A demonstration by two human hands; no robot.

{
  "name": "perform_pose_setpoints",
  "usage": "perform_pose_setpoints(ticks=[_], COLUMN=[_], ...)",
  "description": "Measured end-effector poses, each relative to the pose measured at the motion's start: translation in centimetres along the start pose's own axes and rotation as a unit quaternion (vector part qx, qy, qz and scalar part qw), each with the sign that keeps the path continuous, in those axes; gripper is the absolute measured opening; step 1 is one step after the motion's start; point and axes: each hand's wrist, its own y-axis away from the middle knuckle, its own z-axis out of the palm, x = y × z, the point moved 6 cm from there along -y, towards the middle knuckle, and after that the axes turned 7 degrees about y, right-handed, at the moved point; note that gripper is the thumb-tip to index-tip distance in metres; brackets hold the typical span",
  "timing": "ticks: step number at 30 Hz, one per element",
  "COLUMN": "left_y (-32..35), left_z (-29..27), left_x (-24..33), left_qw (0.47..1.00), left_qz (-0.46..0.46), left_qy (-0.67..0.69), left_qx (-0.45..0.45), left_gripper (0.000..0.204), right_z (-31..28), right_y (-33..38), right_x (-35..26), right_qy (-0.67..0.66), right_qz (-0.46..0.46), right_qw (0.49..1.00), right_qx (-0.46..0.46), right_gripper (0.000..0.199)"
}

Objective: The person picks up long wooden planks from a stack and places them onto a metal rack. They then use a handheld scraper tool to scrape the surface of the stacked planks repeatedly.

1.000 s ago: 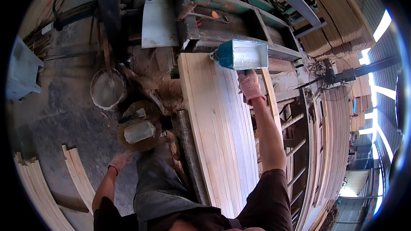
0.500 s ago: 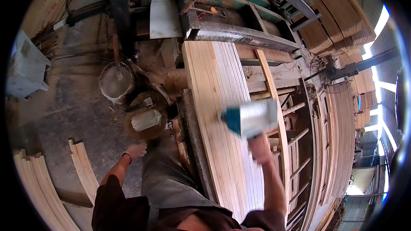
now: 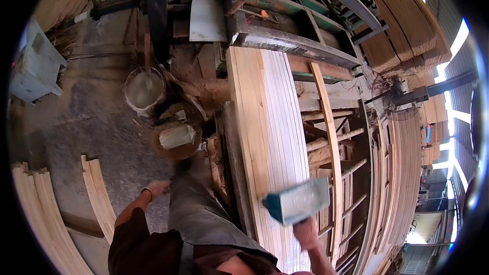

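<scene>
Since the earlier frames the teal-and-grey block tool (image 3: 298, 201) has travelled from the far, upper end of the pale wooden panel (image 3: 270, 132) down to its near end at lower centre-right of the frame, and the right hand (image 3: 307, 233) has come down with it.

That tool is a box-shaped block, teal on its end face and light grey on its long face, lying across the panel's grooved boards. No label can be read on it through the motion blur. The right hand sits just below it, closed around a handle or the tool's lower part; the blur hides the exact grip, but the fingers look curled rather than spread.

The left hand (image 3: 157, 189) hangs at lower left of centre, beside the person's grey trouser leg (image 3: 204, 219), with a dark band at the wrist. It holds nothing and touches nothing; its fingers look loosely curled.

Left of centre, a pale rectangular block (image 3: 177, 136) rests on a round brown tub (image 3: 175, 145). Above it, at upper left of centre, a white bucket (image 3: 144, 90) of grey paste has a stick standing in it. A light grey box-like stand (image 3: 35, 66) sits at the far left edge. Curved pale wooden strips (image 3: 97, 198) lie on the concrete floor at lower left. A green-framed machine (image 3: 285, 25) spans the top, at the panel's far end.
</scene>
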Motion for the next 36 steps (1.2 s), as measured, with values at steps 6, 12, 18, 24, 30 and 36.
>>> perform_pose_setpoints(ticks=[6,12,18,24,30,36], left_y=[-0.1,2.0,6.6,7.3,8.1,9.8], left_z=[-4.6,-9.8,-9.0,-4.9,2.1,6.3], left_x=[-3.9,-0.1,-0.5,-5.6,-6.6,-1.8], left_qw=[0.861,0.983,0.872,0.946,0.952,0.982], left_qz=[0.221,0.118,-0.013,0.044,-0.088,-0.125], left_qy=[-0.455,-0.017,0.438,0.268,0.275,0.121], left_qx=[0.057,0.141,0.221,0.178,0.105,0.075], left_gripper=[0.037,0.046,0.050,0.049,0.049,0.064], right_z=[-4.6,-7.6,-6.9,-3.1,10.1,16.0], right_y=[-22.3,-37.6,-33.6,-20.1,3.5,23.5], right_x=[-20.7,-35.5,-38.5,-26.4,-1.7,16.3], right_qy=[0.098,-0.009,-0.210,-0.112,0.389,0.279], right_qz=[-0.280,-0.358,-0.155,-0.202,-0.228,-0.087], right_qw=[0.949,0.920,0.964,0.970,0.892,0.954], right_qx=[0.107,0.159,0.047,0.069,-0.042,-0.070], right_gripper=[0.024,0.043,0.045,0.039,0.041,0.042])
